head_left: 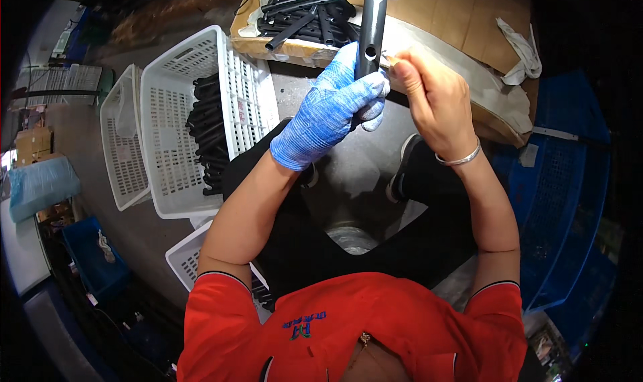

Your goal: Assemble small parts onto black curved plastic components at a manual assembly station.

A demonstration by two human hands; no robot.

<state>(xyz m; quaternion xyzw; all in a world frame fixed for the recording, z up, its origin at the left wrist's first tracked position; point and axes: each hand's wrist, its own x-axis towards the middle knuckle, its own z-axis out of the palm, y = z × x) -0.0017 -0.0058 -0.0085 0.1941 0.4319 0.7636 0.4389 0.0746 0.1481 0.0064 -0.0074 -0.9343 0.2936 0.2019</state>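
My left hand (331, 107), in a blue knitted glove, is wrapped around a dark metal tube (372, 20) with round holes, held upright in front of me. My bare right hand (435, 97), with a silver bangle on the wrist, pinches something small against the tube's side near a hole; the small thing is too hidden to tell. Behind the tube, a cardboard box (469, 13) holds several more black tubes (305, 17).
A white plastic basket (174, 134) at my left holds black tubes (207, 134); another white basket (120, 141) stands beside it and a third (184, 261) near my left elbow. A blue crate (569, 194) is at my right. A white rag (522, 50) lies on the cardboard.
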